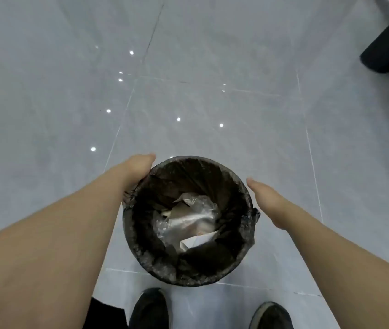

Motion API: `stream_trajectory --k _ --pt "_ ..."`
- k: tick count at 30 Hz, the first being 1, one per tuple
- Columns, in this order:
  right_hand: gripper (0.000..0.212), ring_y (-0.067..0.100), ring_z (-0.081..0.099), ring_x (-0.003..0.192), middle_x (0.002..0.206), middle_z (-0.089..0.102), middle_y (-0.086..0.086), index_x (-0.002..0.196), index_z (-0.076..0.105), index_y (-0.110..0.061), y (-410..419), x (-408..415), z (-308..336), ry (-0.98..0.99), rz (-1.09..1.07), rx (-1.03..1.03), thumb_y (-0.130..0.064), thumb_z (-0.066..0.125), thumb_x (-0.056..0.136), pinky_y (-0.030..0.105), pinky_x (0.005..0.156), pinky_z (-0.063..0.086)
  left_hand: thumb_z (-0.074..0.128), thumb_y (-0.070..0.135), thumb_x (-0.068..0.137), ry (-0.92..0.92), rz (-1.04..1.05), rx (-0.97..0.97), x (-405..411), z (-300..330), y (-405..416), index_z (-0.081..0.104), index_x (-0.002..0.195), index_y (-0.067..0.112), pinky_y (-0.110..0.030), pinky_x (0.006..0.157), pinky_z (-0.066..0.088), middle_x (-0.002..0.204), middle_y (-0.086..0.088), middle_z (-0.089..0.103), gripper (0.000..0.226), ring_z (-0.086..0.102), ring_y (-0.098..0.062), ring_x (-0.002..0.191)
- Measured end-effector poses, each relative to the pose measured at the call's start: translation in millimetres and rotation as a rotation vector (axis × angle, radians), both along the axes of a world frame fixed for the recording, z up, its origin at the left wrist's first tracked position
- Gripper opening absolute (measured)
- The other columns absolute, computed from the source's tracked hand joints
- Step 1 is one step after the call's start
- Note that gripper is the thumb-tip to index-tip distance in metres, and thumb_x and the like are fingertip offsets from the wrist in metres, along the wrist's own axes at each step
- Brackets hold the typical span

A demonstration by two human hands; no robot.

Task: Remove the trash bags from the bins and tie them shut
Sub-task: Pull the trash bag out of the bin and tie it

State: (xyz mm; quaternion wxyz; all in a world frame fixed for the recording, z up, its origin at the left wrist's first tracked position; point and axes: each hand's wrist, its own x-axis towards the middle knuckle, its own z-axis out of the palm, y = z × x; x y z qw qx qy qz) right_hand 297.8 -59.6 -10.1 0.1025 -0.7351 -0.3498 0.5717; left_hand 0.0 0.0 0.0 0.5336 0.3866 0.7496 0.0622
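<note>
A thin black plastic trash bag (233,184) lines a round bin (188,279) between both hands, crumpled clear plastic and paper (188,219) inside. The left hand (138,167) grips the bag's rim; the right hand (264,200) hovers flat, just beside it.

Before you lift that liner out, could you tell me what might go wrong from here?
1. The left hand is at the far-left rim, but the right hand hangs open beside the bin; a one-sided pull could tip it.
2. The black trash bag is folded over the whole rim, so it may snag or tear.
3. Loose paper and clear plastic inside could spill out.
</note>
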Motion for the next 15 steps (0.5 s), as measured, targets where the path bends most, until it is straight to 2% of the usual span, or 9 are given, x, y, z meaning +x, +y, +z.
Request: stream_trajectory --k 2,4,5,6,8,9,12,15 --pt "0.064 0.025 0.042 0.135 0.147 0.045 0.005 0.147 0.036 -0.020 -5 -1 -6 0.056 -0.133 -0.058 -0.059 0.032 0.097 0.046 0.117 0.025 0.034 0.043 0.101 -0.134 0.081 -0.130 -3 -2 -4 0.062 0.113 0.004 -0.037 0.089 0.049 0.111 -0.017 0.067 0.050 0.063 -0.030 0.100" --pt "0.063 0.024 0.057 0.114 0.122 0.064 0.004 0.138 0.048 -0.021 -13 -2 -12 0.079 -0.203 -0.085 -0.062 0.035 0.092 0.048 0.111 0.035 0.037 0.042 0.099 -0.161 0.097 -0.226 -5 -1 -12 0.063 0.080 0.007 -0.028 0.067 0.049 0.077 -0.013 0.068 0.047 0.063 -0.026 0.070" --pt "0.061 0.024 0.060 0.104 0.109 0.068 0.002 0.133 0.053 -0.021 -17 -3 -16 0.081 -0.238 -0.099 -0.062 0.036 0.091 0.048 0.107 0.039 0.038 0.044 0.097 -0.156 0.104 -0.256 -7 -5 -16 0.062 0.073 0.009 -0.027 0.065 0.049 0.071 -0.012 0.067 0.049 0.063 -0.026 0.066" --pt "0.060 0.024 0.063 0.100 0.103 0.071 0.002 0.128 0.058 -0.022 -21 -5 -17 0.100 -0.270 -0.119 -0.062 0.038 0.089 0.048 0.104 0.043 0.039 0.049 0.094 -0.144 0.105 -0.287 -10 -6 -19 0.064 0.073 0.009 -0.029 0.070 0.051 0.073 -0.011 0.070 0.052 0.066 -0.026 0.069" --pt "0.057 0.031 0.065 0.107 0.113 0.071 0.007 0.118 0.067 -0.022 -28 -8 -20 0.149 -0.282 -0.135 -0.061 0.040 0.086 0.052 0.101 0.046 0.041 0.064 0.083 -0.125 0.086 -0.322 -21 -12 -24 0.072 0.089 0.008 -0.044 0.091 0.051 0.091 -0.012 0.075 0.064 0.071 -0.031 0.085" --pt "0.057 0.034 0.064 0.111 0.119 0.069 0.010 0.113 0.070 -0.021 -31 -10 -20 0.175 -0.299 -0.136 -0.062 0.040 0.086 0.054 0.100 0.046 0.040 0.069 0.079 -0.104 0.083 -0.333 -27 -17 -24 0.073 0.098 0.009 -0.052 0.094 0.048 0.096 -0.013 0.075 0.071 0.071 -0.034 0.091" --pt "0.057 0.035 0.064 0.112 0.120 0.068 0.012 0.112 0.071 -0.019 -44 -16 -15 0.231 -0.393 -0.153 -0.060 0.040 0.088 0.055 0.099 0.047 0.031 0.079 0.077 -0.065 0.093 -0.427 -38 -10 -31 0.070 0.107 0.006 -0.062 0.090 0.047 0.099 -0.019 0.074 0.088 0.070 -0.039 0.094" --pt "0.047 0.031 0.068 0.102 0.107 0.074 0.007 0.109 0.071 -0.020 -58 -18 -8 0.274 -0.420 -0.153 -0.051 0.039 0.093 0.051 0.088 0.055 0.021 0.084 0.078 -0.128 0.141 -0.512 -43 2 -32 0.068 0.108 0.003 -0.057 0.085 0.052 0.099 -0.022 0.073 0.098 0.068 -0.038 0.096"
